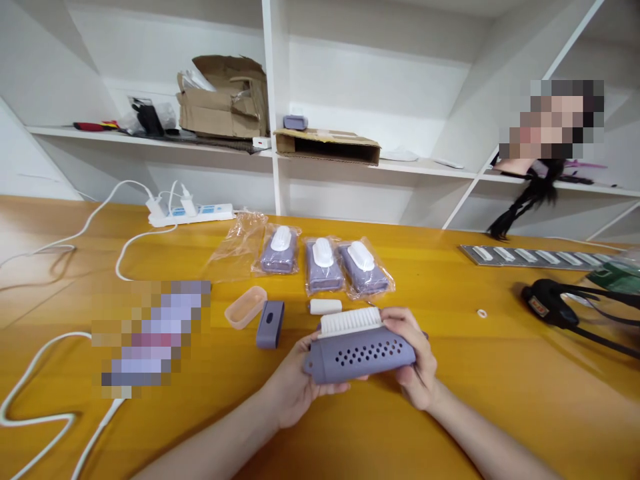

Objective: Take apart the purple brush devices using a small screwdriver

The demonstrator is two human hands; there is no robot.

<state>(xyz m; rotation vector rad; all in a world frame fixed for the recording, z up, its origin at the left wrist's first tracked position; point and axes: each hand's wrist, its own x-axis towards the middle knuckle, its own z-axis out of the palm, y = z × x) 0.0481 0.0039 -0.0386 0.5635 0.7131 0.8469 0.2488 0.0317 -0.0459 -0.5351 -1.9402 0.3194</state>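
A purple case with rows of round holes point(370, 355) is held between both hands, a white bristled brush point(351, 321) along its top edge. My left hand point(295, 385) grips its left end, with fingers underneath. Around the right end wrap the fingers of my right hand point(417, 360). Just beyond lies a white cylinder point(325, 307). To the left are a small purple sleeve with a slot point(271, 325) and a peach oval tray point(245, 307). Further back, purple cases with white brushes point(279, 251) sit in clear plastic bags.
A phone-like blurred object point(157, 333) with a white cable lies left. A power strip point(193, 215) stands at the back. At right are a black strapped device point(550, 303), a small ring point(481, 313) and a metal strip point(537, 257). Shelves point(425, 171) hold cardboard; a person shows behind.
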